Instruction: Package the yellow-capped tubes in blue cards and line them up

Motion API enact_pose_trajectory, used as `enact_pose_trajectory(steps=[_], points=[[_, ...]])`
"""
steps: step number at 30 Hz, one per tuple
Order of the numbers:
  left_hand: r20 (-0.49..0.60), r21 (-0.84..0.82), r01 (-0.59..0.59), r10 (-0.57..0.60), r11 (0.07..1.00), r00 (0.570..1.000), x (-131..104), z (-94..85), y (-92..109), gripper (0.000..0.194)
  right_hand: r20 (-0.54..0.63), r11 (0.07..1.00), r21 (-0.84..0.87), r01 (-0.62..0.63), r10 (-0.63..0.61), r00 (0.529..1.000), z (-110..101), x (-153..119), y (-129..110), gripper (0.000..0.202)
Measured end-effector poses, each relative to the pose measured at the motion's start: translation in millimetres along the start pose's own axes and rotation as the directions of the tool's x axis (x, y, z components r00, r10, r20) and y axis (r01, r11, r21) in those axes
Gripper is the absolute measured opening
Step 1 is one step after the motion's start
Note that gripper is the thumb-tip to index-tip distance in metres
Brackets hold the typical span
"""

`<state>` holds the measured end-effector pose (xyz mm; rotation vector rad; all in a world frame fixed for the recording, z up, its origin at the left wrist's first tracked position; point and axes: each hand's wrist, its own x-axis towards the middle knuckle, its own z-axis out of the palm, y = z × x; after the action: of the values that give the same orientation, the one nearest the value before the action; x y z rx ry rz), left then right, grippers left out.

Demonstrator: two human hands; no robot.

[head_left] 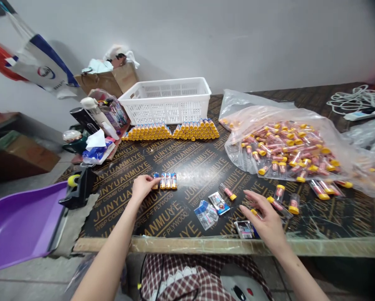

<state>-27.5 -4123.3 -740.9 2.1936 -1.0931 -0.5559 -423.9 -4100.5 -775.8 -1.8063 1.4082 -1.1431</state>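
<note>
My left hand has its fingertips pinched on a small blue-labelled tube with a yellow end. Just right of it, a short row of similar blue-labelled tubes lies side by side on the table. Fingers apart and holding nothing, my right hand hovers over the table's right part. A clear tube with a yellow cap lies off its fingertips, and another capped tube is partly hidden beneath the hand. Left of that hand are a printed packet and clear printed sleeves.
Stacked yellow-ended tubes sit before a white plastic basket. On the right, a clear bag spills many yellow-capped tubes. Bottles stand back left, beside a tape dispenser and purple dustpan. A white cable lies far right.
</note>
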Motion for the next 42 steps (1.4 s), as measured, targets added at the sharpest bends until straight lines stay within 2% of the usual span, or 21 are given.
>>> enact_pose_trajectory(steps=[2, 6, 8, 10, 11, 13, 16, 19, 21, 22, 23, 25, 27, 29, 31, 33, 34, 36, 37, 39, 42], points=[[-0.006, 0.026, -0.022, 0.023, 0.999, 1.0, -2.9, 1.7, 1.9, 0.037, 0.005, 0.999, -0.034, 0.025, -0.025, 1.0, 0.3, -1.0, -0.1, 0.036], [-0.12, 0.111, -0.199, 0.212, 0.974, 0.97, -34.3, 17.9, 12.9, 0.042, -0.019, 0.983, -0.169, 0.072, -0.077, 0.997, 3.8, 8.4, 2.9, 0.034], [-0.009, 0.055, -0.284, 0.284, 0.957, 0.959, -60.3, 36.9, 19.6, 0.035, 0.013, 0.96, -0.264, 0.093, -0.092, 0.996, 9.6, 18.1, 7.1, 0.036], [0.224, 0.02, -0.337, 0.325, 0.941, 0.919, -87.3, 60.2, 26.0, 0.028, 0.061, 0.936, -0.338, 0.103, -0.088, 0.994, 18.7, 28.2, 11.3, 0.037], [0.284, 0.045, -0.351, 0.325, 0.935, 0.902, -98.9, 71.3, 28.7, 0.028, 0.079, 0.926, -0.362, 0.105, -0.082, 0.993, 23.8, 32.6, 12.9, 0.038], [0.314, 0.12, -0.369, 0.317, 0.922, 0.895, -115.2, 88.6, 32.2, 0.029, 0.095, 0.919, -0.381, 0.105, -0.074, 0.993, 32.7, 39.2, 14.2, 0.036], [0.293, 0.179, -0.351, 0.291, 0.919, 0.911, -121.0, 98.5, 32.8, 0.016, 0.098, 0.925, -0.366, 0.105, -0.074, 0.992, 37.4, 43.0, 11.1, 0.033], [0.265, 0.126, -0.29, 0.25, 0.949, 0.931, -116.2, 97.0, 30.9, 0.01, 0.06, 0.946, -0.31, 0.094, -0.079, 0.995, 30.4, 38.9, 2.1, 0.033], [0.246, -0.028, -0.228, 0.228, 0.973, 0.942, -114.0, 95.2, 31.3, 0.011, 0.02, 0.969, -0.237, 0.065, -0.062, 0.998, 22.6, 31.5, -7.2, 0.03], [0.253, -0.156, -0.166, 0.202, 0.974, 0.946, -114.1, 94.4, 32.6, 0.012, 0.004, 0.984, -0.175, 0.035, -0.034, 0.999, 18.9, 26.4, -12.6, 0.028], [0.283, -0.303, -0.073, 0.163, 0.95, 0.945, -114.9, 93.7, 34.6, 0.013, -0.007, 0.995, -0.101, -0.005, 0.004, 1.0, 15.6, 20.6, -18.4, 0.025], [0.384, -0.555, 0.157, 0.084, 0.817, 0.92, -118.4, 91.9, 40.5, 0.02, -0.018, 0.996, 0.05, -0.079, 0.08, 0.997, 10.9, 7.5, -29.9, 0.022], [0.463, -0.667, 0.32, 0.037, 0.673, 0.886, -122.8, 90.1, 46.8, 0.031, -0.033, 0.984, 0.144, -0.106, 0.112, 0.993, 9.2, -5.6, -39.5, 0.021], [0.485, -0.696, 0.366, 0.029, 0.618, 0.874, -126.2, 89.7, 50.8, 0.037, -0.052, 0.976, 0.193, -0.097, 0.109, 0.993, 9.7, -16.6, -45.1, 0.019], [0.489, -0.685, 0.358, 0.036, 0.634, 0.872, -127.8, 91.7, 51.3, 0.032, -0.051, 0.973, 0.211, -0.09, 0.103, 0.993, 11.3, -24.1, -46.5, 0.018], [0.473, -0.636, 0.288, 0.067, 0.716, 0.878, -127.6, 95.5, 49.0, 0.021, -0.034, 0.976, 0.199, -0.09, 0.099, 0.995, 13.0, -28.1, -45.0, 0.018], [0.447, -0.587, 0.206, 0.101, 0.783, 0.889, -127.0, 97.6, 47.4, 0.015, -0.027, 0.977, 0.191, -0.093, 0.099, 0.995, 13.7, -29.0, -43.9, 0.018], [0.37, -0.42, -0.041, 0.213, 0.906, 0.904, -125.6, 101.2, 44.6, 0.005, -0.018, 0.977, 0.186, -0.1, 0.105, 0.994, 14.4, -29.3, -42.0, 0.018], [0.337, -0.312, -0.174, 0.28, 0.934, 0.899, -124.9, 102.5, 43.7, 0.008, -0.015, 0.977, 0.188, -0.105, 0.11, 0.994, 14.6, -29.2, -41.5, 0.018], [0.31, -0.129, -0.36, 0.382, 0.924, 0.871, -124.0, 103.9, 42.7, 0.015, -0.008, 0.975, 0.191, -0.114, 0.118, 0.993, 14.7, -28.8, -41.4, 0.018], [0.319, -0.018, -0.435, 0.417, 0.9, 0.851, -124.7, 104.3, 42.1, 0.02, 0.004, 0.974, 0.194, -0.118, 0.119, 0.993, 15.1, -28.9, -41.8, 0.018]])
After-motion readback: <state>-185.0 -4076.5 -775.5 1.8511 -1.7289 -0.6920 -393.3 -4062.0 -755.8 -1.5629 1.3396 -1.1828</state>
